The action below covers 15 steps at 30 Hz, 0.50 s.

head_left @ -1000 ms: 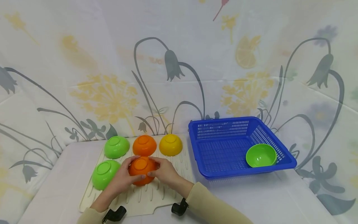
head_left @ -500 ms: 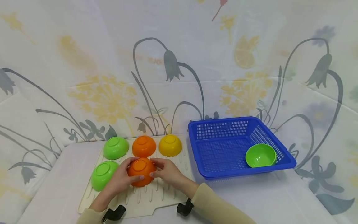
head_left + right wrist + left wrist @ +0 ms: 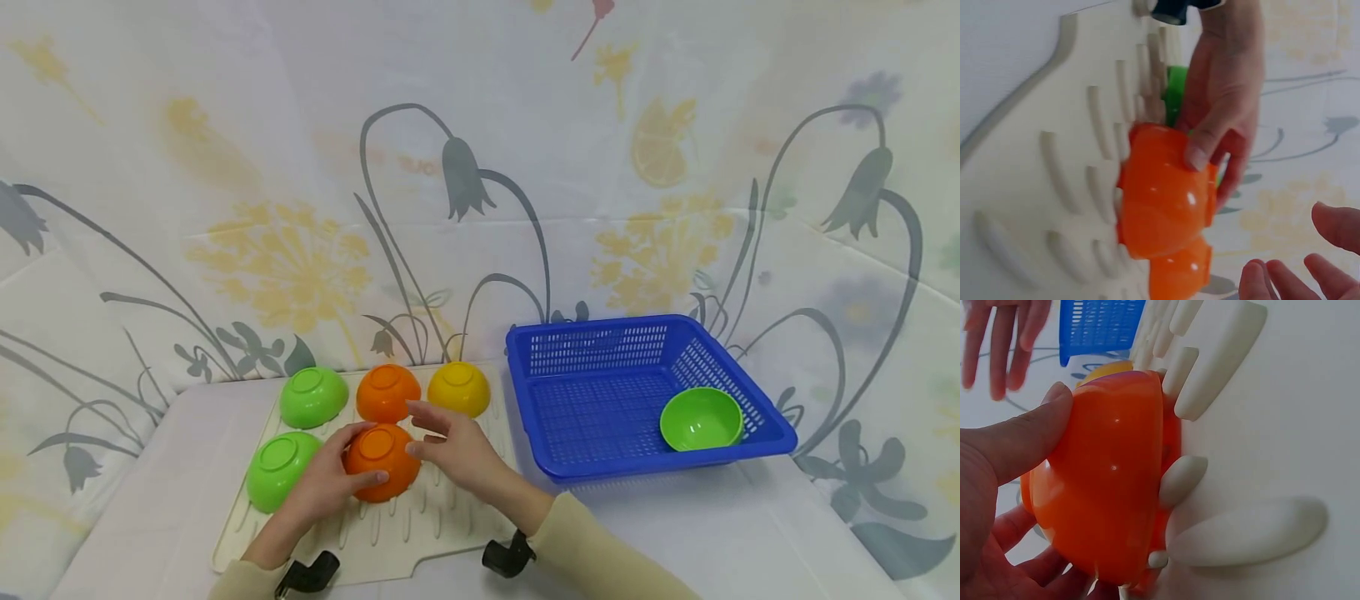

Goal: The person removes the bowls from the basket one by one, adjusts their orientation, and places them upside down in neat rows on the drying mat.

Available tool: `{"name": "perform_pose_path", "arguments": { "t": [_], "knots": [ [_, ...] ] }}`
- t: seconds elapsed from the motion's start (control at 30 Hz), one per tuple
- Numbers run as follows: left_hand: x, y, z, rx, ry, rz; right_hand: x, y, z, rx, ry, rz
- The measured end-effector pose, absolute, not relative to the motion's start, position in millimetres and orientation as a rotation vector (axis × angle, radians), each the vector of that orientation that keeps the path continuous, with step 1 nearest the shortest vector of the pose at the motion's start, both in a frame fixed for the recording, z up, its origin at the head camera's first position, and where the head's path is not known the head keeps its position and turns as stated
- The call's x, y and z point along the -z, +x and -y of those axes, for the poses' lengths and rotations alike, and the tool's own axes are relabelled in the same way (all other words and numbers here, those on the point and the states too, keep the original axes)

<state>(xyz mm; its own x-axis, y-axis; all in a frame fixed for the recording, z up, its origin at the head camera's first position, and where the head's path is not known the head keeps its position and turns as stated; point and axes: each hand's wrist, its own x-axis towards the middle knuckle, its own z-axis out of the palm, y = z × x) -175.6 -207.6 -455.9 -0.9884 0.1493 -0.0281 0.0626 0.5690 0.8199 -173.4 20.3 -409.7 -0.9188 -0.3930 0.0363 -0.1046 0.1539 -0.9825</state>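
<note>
My left hand (image 3: pixel 327 477) grips an upside-down orange bowl (image 3: pixel 395 473) at the front of the cream ridged mat (image 3: pixel 390 546). In the left wrist view its thumb lies on the side of this orange bowl (image 3: pixel 1110 475) and its fingers reach round the far side; the rim sits at the mat's ridges. My right hand (image 3: pixel 461 457) hovers just right of the bowl with fingers spread, holding nothing. In the right wrist view, right-hand fingers (image 3: pixel 1291 281) show apart from the bowl. A green bowl (image 3: pixel 273 477) stands beside my left hand, partly covered by it.
Behind, on the mat, a green bowl (image 3: pixel 313 402), another orange bowl (image 3: pixel 387 396) and a yellow bowl (image 3: pixel 458 387) lie upside down in a row. To the right stands a blue basket (image 3: pixel 592 467) with an upright green bowl (image 3: pixel 701 421) inside. A flowered cloth (image 3: pixel 480 250) hangs behind.
My right hand has let go of the orange bowl and drawn back slightly to the right, its fingers opening. The left hand has stayed on the bowl, which keeps its place.
</note>
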Motion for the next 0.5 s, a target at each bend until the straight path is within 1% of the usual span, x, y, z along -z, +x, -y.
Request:
{"name": "perform_pose_path", "arguments": {
  "t": [0.23,0.5],
  "knots": [
    [454.2,-174.6,206.2,-1.392,0.153,-2.692,389.2,-170.8,-31.8,1.852,-0.546,-2.242],
    [455.1,-174.7,206.3,-1.404,0.152,-2.689,361.4,-172.5,-64.5,1.848,-0.628,-2.407]
  ]
}}
